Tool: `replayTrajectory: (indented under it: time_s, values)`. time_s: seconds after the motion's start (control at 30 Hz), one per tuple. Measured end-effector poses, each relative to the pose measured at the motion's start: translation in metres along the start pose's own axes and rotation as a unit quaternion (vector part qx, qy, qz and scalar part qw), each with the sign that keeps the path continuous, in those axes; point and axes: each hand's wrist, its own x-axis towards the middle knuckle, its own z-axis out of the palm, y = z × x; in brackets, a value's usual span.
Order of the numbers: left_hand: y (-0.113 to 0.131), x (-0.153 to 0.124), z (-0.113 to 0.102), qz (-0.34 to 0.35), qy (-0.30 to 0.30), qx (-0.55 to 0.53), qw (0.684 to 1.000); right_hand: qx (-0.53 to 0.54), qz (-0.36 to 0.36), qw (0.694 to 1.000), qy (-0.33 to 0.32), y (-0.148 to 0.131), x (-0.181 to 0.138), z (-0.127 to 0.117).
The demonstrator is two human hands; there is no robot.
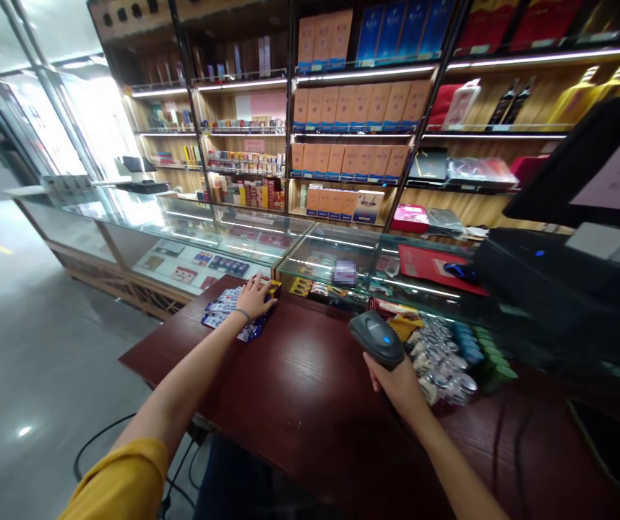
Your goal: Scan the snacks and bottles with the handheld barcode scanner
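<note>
My left hand (256, 296) lies with fingers spread on a pile of small blue and white packets (223, 307) at the far left corner of the dark red wooden counter (299, 390). My right hand (397, 383) is closed around the handle of a dark grey barcode scanner (378, 338), held just above the counter with its head pointing away from me. The scanner sits near a heap of silvery wrapped sweets (443, 361).
Glass display cases (201, 238) run along the back of the counter. Wooden shelves of orange and blue boxes (358, 108) fill the wall behind. A black monitor (592, 166) and till gear stand at the right. Green and blue packs (483, 347) lie beside the sweets. Cables trail on the grey floor.
</note>
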Motion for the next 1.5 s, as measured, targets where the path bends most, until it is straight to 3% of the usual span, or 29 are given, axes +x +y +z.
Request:
replayTrajectory:
  time_s: [0.23,0.43,0.57,0.63,0.7,0.8,0.87,0.93,0.97,1.03,1.33,1.5]
  values:
    - [0.021,0.018,0.007,-0.017,-0.053,0.032,0.998,0.017,0.002,1.0,0.003,-0.002,0.0,0.002]
    - [0.032,0.015,0.004,-0.004,-0.028,0.038,0.999,0.019,0.004,1.0,0.006,-0.003,-0.001,0.001]
    - [0.041,0.011,-0.004,-0.011,0.038,-0.09,0.995,0.019,-0.003,1.0,0.011,-0.002,-0.001,-0.001]
    - [0.052,0.005,-0.009,-0.045,0.089,-0.204,0.974,0.016,-0.007,1.0,0.017,-0.001,-0.001,-0.003]
    - [0.069,-0.004,-0.013,-0.098,0.153,-0.345,0.921,0.014,-0.007,1.0,0.025,0.0,-0.001,-0.004]
    - [0.1,-0.02,-0.01,-0.17,0.236,-0.577,0.763,0.012,-0.004,0.999,0.03,0.0,-0.001,-0.006]
    - [0.12,-0.031,-0.003,-0.207,0.216,-0.708,0.639,0.009,-0.006,0.999,0.035,0.0,-0.001,-0.005]
    - [0.135,-0.04,0.006,-0.232,0.155,-0.804,0.526,0.008,-0.011,0.999,0.04,-0.001,-0.003,-0.004]
    - [0.141,-0.044,0.01,-0.238,0.127,-0.832,0.485,0.007,-0.011,0.999,0.039,-0.001,-0.004,-0.003]
    - [0.148,-0.05,0.018,-0.243,0.096,-0.856,0.446,0.001,-0.011,1.0,0.024,-0.002,-0.005,-0.002]
    - [0.144,-0.058,0.029,-0.228,0.062,-0.856,0.46,-0.079,-0.002,0.996,-0.043,-0.001,-0.01,0.006]
    - [0.145,-0.06,0.029,-0.183,0.046,-0.847,0.496,-0.107,0.005,0.992,-0.058,-0.002,-0.01,0.006]
